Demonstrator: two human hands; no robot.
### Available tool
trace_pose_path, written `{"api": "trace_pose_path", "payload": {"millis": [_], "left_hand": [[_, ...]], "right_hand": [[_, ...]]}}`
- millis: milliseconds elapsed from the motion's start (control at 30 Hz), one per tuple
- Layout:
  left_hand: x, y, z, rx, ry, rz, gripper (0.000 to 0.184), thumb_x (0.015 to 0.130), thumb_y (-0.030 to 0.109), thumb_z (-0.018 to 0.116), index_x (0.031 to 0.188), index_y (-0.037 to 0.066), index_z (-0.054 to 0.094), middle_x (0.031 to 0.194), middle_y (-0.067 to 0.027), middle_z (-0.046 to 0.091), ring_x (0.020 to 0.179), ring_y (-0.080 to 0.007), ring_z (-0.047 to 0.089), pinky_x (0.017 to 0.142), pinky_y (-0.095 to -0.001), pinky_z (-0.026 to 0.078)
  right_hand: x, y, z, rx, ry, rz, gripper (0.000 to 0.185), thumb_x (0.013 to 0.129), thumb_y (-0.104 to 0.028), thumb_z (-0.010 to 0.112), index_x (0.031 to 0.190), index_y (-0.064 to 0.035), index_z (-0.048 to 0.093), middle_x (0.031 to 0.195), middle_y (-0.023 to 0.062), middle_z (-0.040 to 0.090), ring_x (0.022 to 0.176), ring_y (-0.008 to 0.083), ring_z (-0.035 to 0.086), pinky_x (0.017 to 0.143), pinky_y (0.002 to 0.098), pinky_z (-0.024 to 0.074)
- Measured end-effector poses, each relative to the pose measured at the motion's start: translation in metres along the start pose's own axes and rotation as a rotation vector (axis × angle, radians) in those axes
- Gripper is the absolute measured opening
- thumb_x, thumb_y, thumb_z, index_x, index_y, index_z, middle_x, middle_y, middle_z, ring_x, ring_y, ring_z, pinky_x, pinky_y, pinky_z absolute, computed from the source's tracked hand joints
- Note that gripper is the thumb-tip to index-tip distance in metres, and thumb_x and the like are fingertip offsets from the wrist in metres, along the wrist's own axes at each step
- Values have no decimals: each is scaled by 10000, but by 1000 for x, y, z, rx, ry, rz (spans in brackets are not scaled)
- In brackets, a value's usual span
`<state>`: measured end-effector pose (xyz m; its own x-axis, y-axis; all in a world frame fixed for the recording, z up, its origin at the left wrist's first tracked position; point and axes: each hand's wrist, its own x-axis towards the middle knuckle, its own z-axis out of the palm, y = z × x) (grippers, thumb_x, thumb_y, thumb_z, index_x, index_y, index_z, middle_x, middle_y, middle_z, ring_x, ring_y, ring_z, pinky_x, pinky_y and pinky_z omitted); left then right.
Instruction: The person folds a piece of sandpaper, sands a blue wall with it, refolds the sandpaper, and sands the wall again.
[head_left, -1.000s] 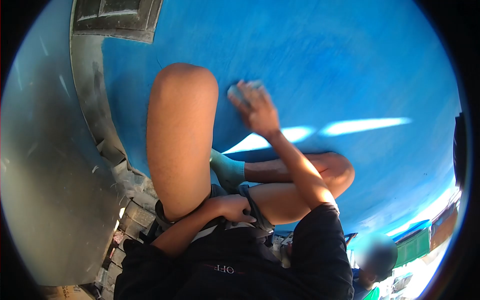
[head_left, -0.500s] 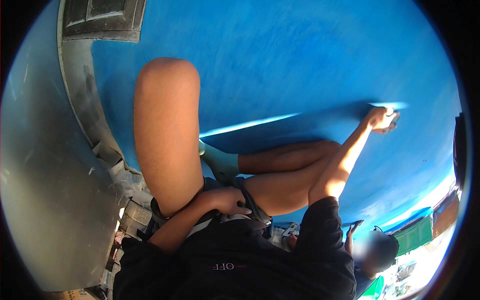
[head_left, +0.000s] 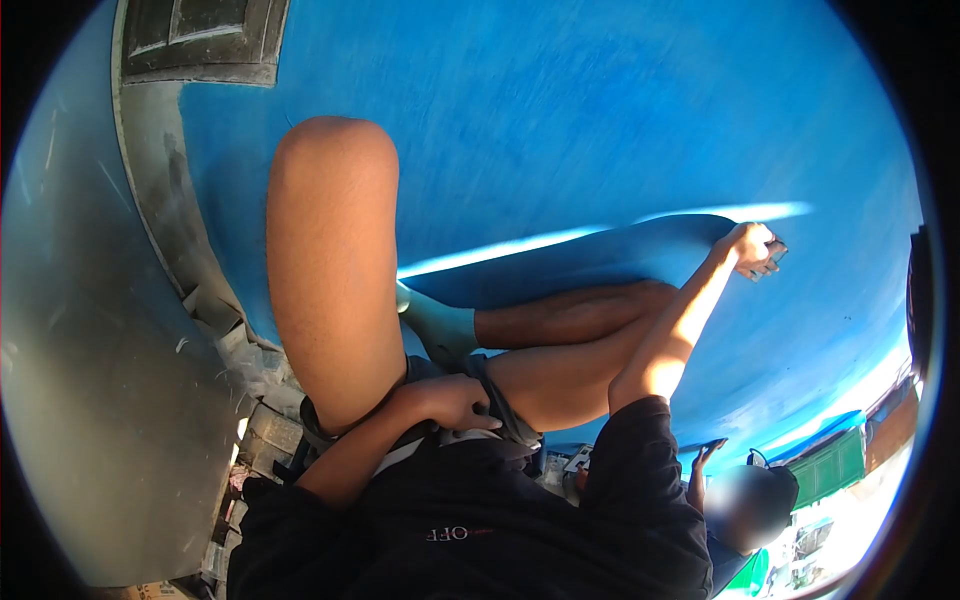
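Note:
My left hand (head_left: 458, 403) lies in my lap against the dark shorts (head_left: 515, 402), its fingers curled in. Whether it grips anything is hidden. Stretched out to the right, my right hand (head_left: 756, 250) is closed near the blue painted surface (head_left: 600, 120). A small greyish thing or stain shows at its fingers, too small to name. The arm and hand cast a shadow on the blue, just below a bright strip of sunlight.
One bent knee (head_left: 333, 170) rises in front of me. A grey panel (head_left: 100, 350) stands on the left, beside stacked blocks (head_left: 272, 435). A dark framed panel (head_left: 200, 40) is at the upper left. Another person in a dark cap (head_left: 775, 500) is at the lower right, near a green panel (head_left: 828, 468).
My right hand has shifted slightly down and left, its fingers now pointing lower. More of the sunlit strip shows above it. My left hand stays in place.

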<state>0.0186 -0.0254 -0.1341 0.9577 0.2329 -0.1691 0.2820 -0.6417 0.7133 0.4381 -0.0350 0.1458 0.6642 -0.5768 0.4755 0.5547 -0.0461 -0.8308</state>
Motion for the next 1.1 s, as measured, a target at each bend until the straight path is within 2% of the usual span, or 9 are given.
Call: {"api": "trace_pose_path", "payload": {"millis": [167, 267, 433, 467, 533, 633, 800, 833, 1100], "left_hand": [[-2, 1, 0, -3, -1, 12, 505, 937, 520, 642, 997, 26, 730, 716, -108, 714, 608, -235, 689, 563, -369, 541], [5, -8, 6, 5, 3, 34, 500, 939, 511, 645, 1007, 23, 729, 711, -102, 714, 609, -235, 691, 574, -367, 542], [0, 0, 0, -36, 10, 23, 490, 939, 496, 655, 961, 14, 739, 706, -114, 711, 641, -242, 701, 623, -372, 546], [0, 0, 0, -28, 12, 20, 485, 933, 489, 655, 935, 11, 739, 708, -114, 716, 665, -258, 707, 650, -387, 552], [1, -1, 1, -13, 23, 17, 481, 928, 481, 655, 908, 8, 739, 710, -115, 721, 689, -274, 714, 676, -402, 558], [6, -8, 7, -51, -9, 11, 483, 931, 480, 653, 894, 5, 738, 707, -108, 721, 666, -262, 711, 643, -393, 558], [-7, 11, -9, -107, -53, -75, 502, 949, 488, 648, 866, -1, 726, 704, -103, 713, 636, -221, 710, 627, -371, 556], [-6, 9, -8, -110, -49, -79, 502, 949, 488, 648, 866, -1, 726, 704, -103, 713, 636, -221, 710, 627, -371, 556], [-4, 4, -6, -89, -29, 2, 525, 939, 523, 642, 885, 8, 729, 701, -100, 714, 575, -211, 697, 574, -344, 556]], "right_hand": [[-13, 1, 3, 61, -48, 9, 569, 1028, -392, 351, 1537, -140, 390, 1609, 342, 171, 1526, 454, 143, 1196, 621, 128], [-36, -8, -6, 55, -147, -79, 623, 1045, -426, 319, 1595, -142, 251, 1626, 329, 125, 1530, 458, 106, 1202, 610, 83], [-87, -19, -14, 61, -208, -330, 633, 1039, -361, 399, 1584, -73, 253, 1595, 363, 183, 1491, 542, 126, 1174, 670, 56], [-103, -19, -17, 56, -267, -403, 601, 1031, -363, 419, 1564, -109, 310, 1571, 392, 205, 1487, 527, 170, 1173, 657, 106], [-157, -36, -37, 228, -382, -528, 659, 1022, -343, 439, 1579, -37, 264, 1547, 425, 216, 1462, 574, 165, 1159, 680, 104], [-243, -23, -56, 175, -569, -1143, 652, 955, -298, 511, 1548, -66, 370, 1568, 377, 240, 1449, 556, 235, 1176, 669, 96], [-385, 66, -107, 313, -1342, -1517, 712, 918, -324, 626, 1565, -189, 363, 1621, 160, 309, 1490, 325, 316, 1219, 537, 151], [-395, 85, -108, 340, -1351, -1560, 705, 932, -331, 623, 1571, -206, 352, 1634, 104, 304, 1496, 271, 313, 1228, 514, 133], [-391, 78, -120, 289, -1354, -1553, 697, 925, -276, 619, 1563, -176, 355, 1641, 65, 295, 1511, 231, 272, 1236, 477, 145]]}}
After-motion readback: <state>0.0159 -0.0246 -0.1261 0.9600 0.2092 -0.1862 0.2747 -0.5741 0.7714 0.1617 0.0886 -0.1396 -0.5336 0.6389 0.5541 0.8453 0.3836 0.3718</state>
